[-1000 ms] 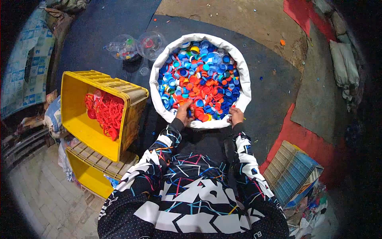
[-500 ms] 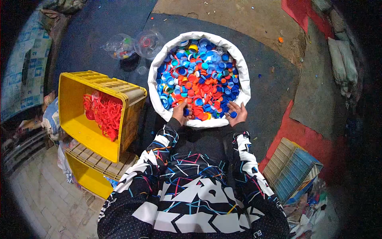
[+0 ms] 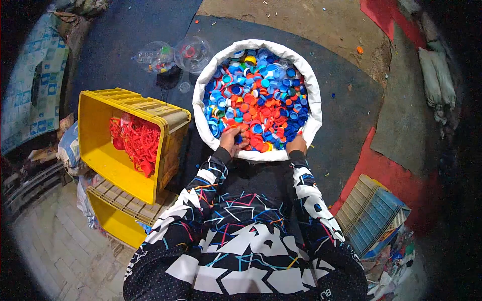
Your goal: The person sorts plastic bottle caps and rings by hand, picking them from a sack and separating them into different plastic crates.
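A round white sack [image 3: 314,108] with a rolled rim stands in front of me, filled with plastic bottle caps [image 3: 261,108], mostly blue and orange-red with a few yellow, white and green ones. At the near left inside of the rim is my left hand [image 3: 232,140], its fingers curled round what looks like a dark blue bottle cap [image 3: 238,140]. My right hand [image 3: 296,144] is at the near right inside of the rim, over dark blue caps. Its fingers are bent and closed, and anything inside them is hidden.
On the left, a yellow crate [image 3: 118,173] lies on its side with red plastic rings [image 3: 135,143] inside, above another yellow crate [image 3: 116,220]. Clear plastic bottles [image 3: 193,54] lie behind the sack. A grey-blue crate [image 3: 374,215] is at the right.
My right hand has turned over and closed inward at the rim; the blue cap at its fingers no longer shows. My left hand stays at the left rim. The view has shifted slightly.
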Demonstrator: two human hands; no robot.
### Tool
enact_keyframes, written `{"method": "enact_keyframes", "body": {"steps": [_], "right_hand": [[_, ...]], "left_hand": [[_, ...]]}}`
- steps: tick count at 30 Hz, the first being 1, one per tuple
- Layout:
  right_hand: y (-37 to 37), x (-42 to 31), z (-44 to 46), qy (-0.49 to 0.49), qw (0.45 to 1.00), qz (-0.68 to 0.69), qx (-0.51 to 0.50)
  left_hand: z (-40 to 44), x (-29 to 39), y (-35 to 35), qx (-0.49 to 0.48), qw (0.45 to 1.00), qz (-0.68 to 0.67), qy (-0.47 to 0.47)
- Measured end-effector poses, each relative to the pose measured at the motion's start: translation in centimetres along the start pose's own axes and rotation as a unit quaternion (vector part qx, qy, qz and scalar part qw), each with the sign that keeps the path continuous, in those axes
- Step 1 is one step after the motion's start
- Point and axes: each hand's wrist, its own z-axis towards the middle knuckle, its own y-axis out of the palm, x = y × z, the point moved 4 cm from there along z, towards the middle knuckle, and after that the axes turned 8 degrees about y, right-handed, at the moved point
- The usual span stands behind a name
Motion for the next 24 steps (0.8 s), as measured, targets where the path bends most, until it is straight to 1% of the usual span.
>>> {"method": "enact_keyframes", "body": {"steps": [1,3,6,9,10,13,14,15,16,17,18,19,20,21,23,24], "right_hand": [[-0.3,-0.5,-0.5,0.022,1.0,-0.009,-0.013],[-0.4,-0.9,-0.8,0.029,0.999,-0.008,-0.014],[0.2,-0.4,-0.2,0.031,0.999,0.011,-0.001],[0.6,0.0,0.2,0.005,0.999,0.043,0.005],[0.6,0.2,0.3,-0.006,0.998,0.054,0.007],[0.8,1.4,0.6,-0.029,0.987,0.16,0.004],[0.4,1.7,0.1,-0.069,0.982,0.171,0.038],[0.4,2.2,0.0,-0.059,0.971,0.231,-0.005],[0.5,2.8,-0.2,-0.048,0.955,0.29,-0.046],[0.4,3.3,-0.5,-0.037,0.932,0.349,-0.087],[0.2,3.6,-0.7,-0.069,0.914,0.39,-0.091],[0.4,4.4,-1.2,-0.042,0.888,0.44,-0.125],[-0.3,4.8,-1.9,-0.024,0.868,0.473,-0.146],[-0.6,5.3,-2.4,-0.007,0.846,0.506,-0.166],[-0.4,6.5,-2.9,-0.025,0.809,0.555,-0.19],[-0.2,7.2,-3.0,-0.034,0.79,0.578,-0.201]], "left_hand": [[0.2,-0.1,-0.3,-0.002,1.0,-0.005,0.0],[0.7,-0.3,-1.1,-0.007,1.0,-0.016,-0.001],[0.8,-0.1,-1.7,0.001,1.0,0.024,0.018],[0.9,-0.3,-2.3,0.01,0.996,0.087,0.022],[1.1,-0.5,-2.2,0.0,0.992,0.123,0.041],[1.7,-1.4,-1.2,-0.039,0.967,0.233,0.096],[1.8,-1.8,-0.3,-0.057,0.954,0.273,0.115],[1.8,-2.1,0.9,-0.076,0.938,0.312,0.133],[2.9,-3.5,1.0,-0.045,0.914,0.373,0.153],[2.9,-3.7,2.5,-0.064,0.886,0.416,0.195],[2.6,-3.6,4.5,-0.084,0.853,0.457,0.238],[2.2,-3.5,6.5,-0.104,0.815,0.496,0.28],[2.2,-3.7,8.3,-0.127,0.796,0.508,0.303],[2.8,-4.4,9.8,-0.142,0.767,0.52,0.347],[3.6,-5.4,12.4,-0.15,0.713,0.601,0.328],[4.0,-5.7,13.7,-0.163,0.669,0.654,0.313]]}}
